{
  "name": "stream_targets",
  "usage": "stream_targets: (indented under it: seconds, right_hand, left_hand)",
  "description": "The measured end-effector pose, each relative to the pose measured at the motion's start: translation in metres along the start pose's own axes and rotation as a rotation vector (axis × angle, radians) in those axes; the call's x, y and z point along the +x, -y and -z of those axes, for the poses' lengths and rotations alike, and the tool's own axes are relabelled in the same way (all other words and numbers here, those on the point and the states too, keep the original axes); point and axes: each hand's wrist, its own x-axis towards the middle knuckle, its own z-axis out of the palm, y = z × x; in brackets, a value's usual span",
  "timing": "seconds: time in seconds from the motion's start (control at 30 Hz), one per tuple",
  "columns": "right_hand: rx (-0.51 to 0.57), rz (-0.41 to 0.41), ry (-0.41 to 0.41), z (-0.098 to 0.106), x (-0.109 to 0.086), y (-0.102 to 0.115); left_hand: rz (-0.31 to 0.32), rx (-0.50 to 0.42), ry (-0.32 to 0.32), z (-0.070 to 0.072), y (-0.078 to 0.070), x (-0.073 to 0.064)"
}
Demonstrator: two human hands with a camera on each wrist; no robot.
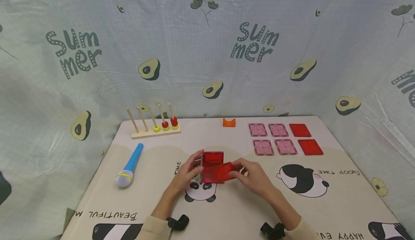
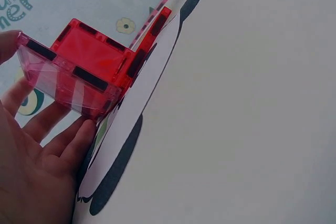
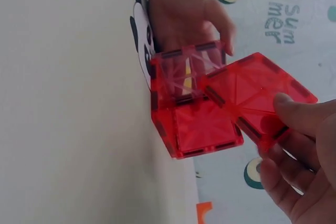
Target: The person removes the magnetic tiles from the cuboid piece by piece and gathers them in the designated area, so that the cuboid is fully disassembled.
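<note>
A red magnetic tile lies flat in the middle of the table, with a red tile [image 3: 207,127] upright at its back edge and a translucent pink tile [image 2: 68,80] upright on its left side. My left hand [image 1: 188,170] holds that pink tile, thumb and fingers around its edges. Between thumb and fingers, my right hand [image 1: 253,177] pinches another red tile [image 3: 257,90]. This one is tilted and raised above the right side of the joined tiles. In the head view it partly overlaps the flat tile.
Several pink tiles [image 1: 263,147] and two more red tiles [image 1: 310,147] lie at the back right. An orange block [image 1: 229,123] sits by the rear edge. At the left are a wooden peg stand [image 1: 155,133] with beads and a blue toy microphone [image 1: 131,166].
</note>
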Motion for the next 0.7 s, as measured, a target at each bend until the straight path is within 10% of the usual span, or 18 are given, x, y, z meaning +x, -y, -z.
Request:
stream_targets:
  seconds: [0.7]
  right_hand:
    - [0.013,-0.179,-0.223,0.024,-0.008,-0.027]
  left_hand:
    - [0.022,0.009,-0.009,-0.002,-0.002,-0.001]
